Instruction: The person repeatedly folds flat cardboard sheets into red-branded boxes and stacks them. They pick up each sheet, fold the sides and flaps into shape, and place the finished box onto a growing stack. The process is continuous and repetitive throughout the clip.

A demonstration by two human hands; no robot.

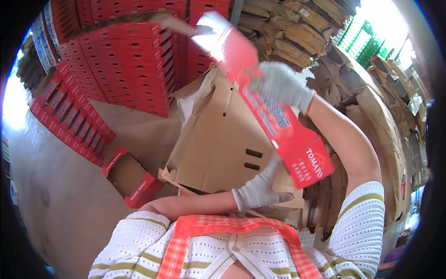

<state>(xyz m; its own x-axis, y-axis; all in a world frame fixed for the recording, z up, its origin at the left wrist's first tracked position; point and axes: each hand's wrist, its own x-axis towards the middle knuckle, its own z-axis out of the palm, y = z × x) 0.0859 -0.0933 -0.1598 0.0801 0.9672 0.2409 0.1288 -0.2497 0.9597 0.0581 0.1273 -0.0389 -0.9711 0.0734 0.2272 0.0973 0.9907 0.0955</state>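
Note:
My right hand (281, 87), in a pale knitted glove, is raised with its fingers closed round a red printed cardboard box blank (304, 151). The long blank slants from upper left to lower right, its far end smeared by motion. Below it lie flat brown cardboard blanks (209, 144) with two slots, plain side up. My left hand (258, 189), gloved too, rests at their near edge under the raised blank, thumb and fingers apart. Some of its fingertips are blurred.
Tall stacks of red boxes (125, 69) stand at the far left, with a lower leaning stack (69, 116) nearer. One open red box (130, 179) sits on the grey floor (60, 209). Piles of brown flattened cardboard (367, 111) rise along the right and back.

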